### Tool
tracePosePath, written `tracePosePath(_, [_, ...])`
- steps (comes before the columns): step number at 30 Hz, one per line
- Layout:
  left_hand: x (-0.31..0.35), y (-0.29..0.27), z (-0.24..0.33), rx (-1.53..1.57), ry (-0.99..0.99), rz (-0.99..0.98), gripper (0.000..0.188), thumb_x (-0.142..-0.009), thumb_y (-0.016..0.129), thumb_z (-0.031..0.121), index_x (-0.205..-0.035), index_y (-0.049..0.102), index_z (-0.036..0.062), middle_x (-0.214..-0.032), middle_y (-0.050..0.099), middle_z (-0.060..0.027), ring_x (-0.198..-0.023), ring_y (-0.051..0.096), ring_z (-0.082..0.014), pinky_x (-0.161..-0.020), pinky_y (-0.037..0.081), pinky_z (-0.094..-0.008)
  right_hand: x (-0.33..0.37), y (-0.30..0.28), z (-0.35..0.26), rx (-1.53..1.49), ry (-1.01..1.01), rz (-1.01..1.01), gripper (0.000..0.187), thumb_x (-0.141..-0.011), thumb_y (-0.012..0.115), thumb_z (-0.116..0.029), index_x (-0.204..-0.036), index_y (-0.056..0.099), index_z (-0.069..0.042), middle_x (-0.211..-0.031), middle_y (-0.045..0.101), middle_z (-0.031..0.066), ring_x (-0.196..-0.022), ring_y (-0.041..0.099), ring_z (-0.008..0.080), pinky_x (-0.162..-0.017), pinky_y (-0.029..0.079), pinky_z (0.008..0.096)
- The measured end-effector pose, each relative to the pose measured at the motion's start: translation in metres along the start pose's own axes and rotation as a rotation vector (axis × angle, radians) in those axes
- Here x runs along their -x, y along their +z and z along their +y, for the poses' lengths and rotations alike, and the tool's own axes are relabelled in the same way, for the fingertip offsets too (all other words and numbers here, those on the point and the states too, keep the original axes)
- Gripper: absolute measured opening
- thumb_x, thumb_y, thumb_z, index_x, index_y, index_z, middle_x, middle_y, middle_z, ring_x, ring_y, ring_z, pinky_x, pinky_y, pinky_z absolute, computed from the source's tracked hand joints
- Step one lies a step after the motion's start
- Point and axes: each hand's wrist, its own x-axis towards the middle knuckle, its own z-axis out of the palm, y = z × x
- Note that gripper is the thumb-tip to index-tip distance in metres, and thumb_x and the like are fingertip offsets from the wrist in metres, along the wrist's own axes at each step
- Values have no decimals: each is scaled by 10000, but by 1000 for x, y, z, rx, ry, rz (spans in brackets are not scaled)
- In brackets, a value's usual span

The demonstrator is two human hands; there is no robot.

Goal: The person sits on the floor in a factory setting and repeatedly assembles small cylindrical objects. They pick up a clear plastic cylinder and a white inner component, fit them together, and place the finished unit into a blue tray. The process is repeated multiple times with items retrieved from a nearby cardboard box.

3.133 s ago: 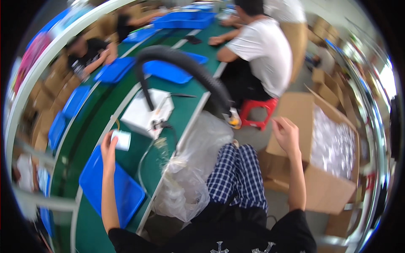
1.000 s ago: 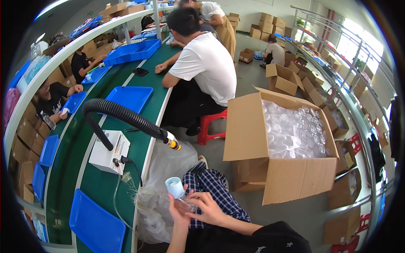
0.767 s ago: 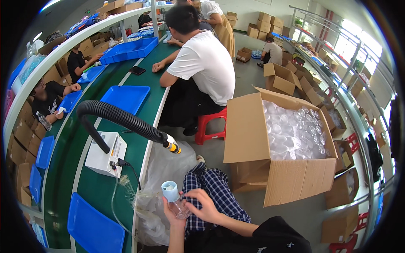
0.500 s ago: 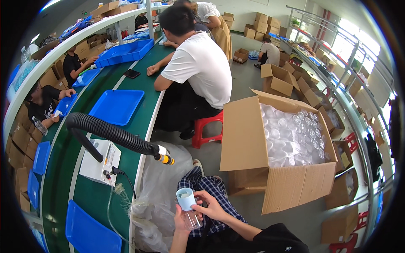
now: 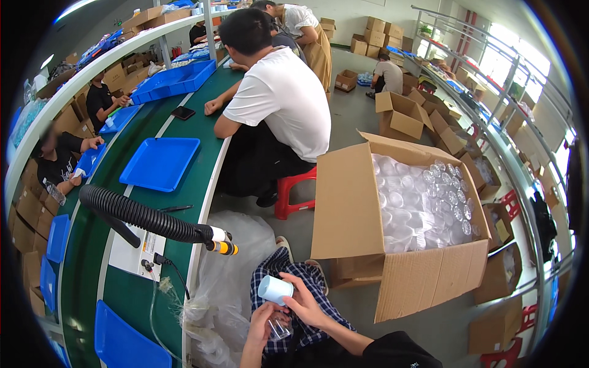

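Note:
Above my lap, my right hand [image 5: 307,306] grips a light blue cup [image 5: 274,290] between thumb and fingers; the cup leans over to the left. Just below it, a clear plastic cup [image 5: 281,329] is held by my left hand [image 5: 262,323], whose fingers close around its upper part. Whether the two cups touch is hidden by my fingers. My knees in checked trousers lie behind both cups.
A black ribbed hose [image 5: 141,208] with a yellow-ended nozzle reaches over the green bench [image 5: 144,300]. Blue trays [image 5: 161,164] lie along the bench. On my right stands an open carton [image 5: 429,279] of clear cups. Ahead, a co-worker in white [image 5: 279,101] sits on a red stool [image 5: 294,196].
The light blue cup, upright over the clear cup before, is now tilted to the left in my right hand. My view has shifted slightly; the clear cup stays low in my left hand.

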Motion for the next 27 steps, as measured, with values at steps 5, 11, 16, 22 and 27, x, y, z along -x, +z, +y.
tracePosePath(5, [3, -15, -7, 187, -31, 100, 344, -956, 396, 293, -1008, 517, -26, -936, 602, -160, -813, 631, -270, -683, 546, -375, -41, -3, -18, 325, -191, -27, 513, -798, 667, -72, -1255, 437, -50, -1201, 437, 106, -1101, 488, 208, -845, 481, 320])
tracePosePath(11, [19, -24, -27, 172, -133, 227, 401, -909, 442, 365, -964, 568, -11, -928, 610, -142, -878, 613, -261, -800, 496, -378, -94, 14, -43, 816, -570, 16, 512, -741, 692, -73, -1213, 494, -92, -1184, 416, 151, -1085, 497, 312, -840, 477, 371])
tracePosePath(16, [28, -34, -58, 439, -202, 115, 333, -911, 495, 303, -1023, 572, -1, -921, 627, -135, -842, 614, -229, -734, 492, -363, -105, 23, -44, 811, -522, 48, 508, -724, 722, -83, -1184, 508, -85, -1184, 424, 143, -1098, 488, 306, -873, 470, 384])
tracePosePath(22, [18, -55, -99, 705, -264, -212, 388, -925, 482, 313, -1136, 549, -5, -951, 613, -116, -855, 594, -247, -714, 476, -345, -117, 34, -38, 306, -224, -4, 454, -809, 669, -117, -1201, 451, -43, -1153, 451, 84, -1063, 506, 187, -838, 499, 342])
tracePosePath(27, [10, -25, -66, 255, -175, 251, 218, -909, 548, 230, -988, 553, 26, -883, 624, -112, -806, 621, -200, -740, 504, -331, -132, 35, -18, -307, 141, -69, 424, -906, 541, -300, -1226, 428, -46, -1092, 493, 66, -969, 534, 163, -787, 507, 284])
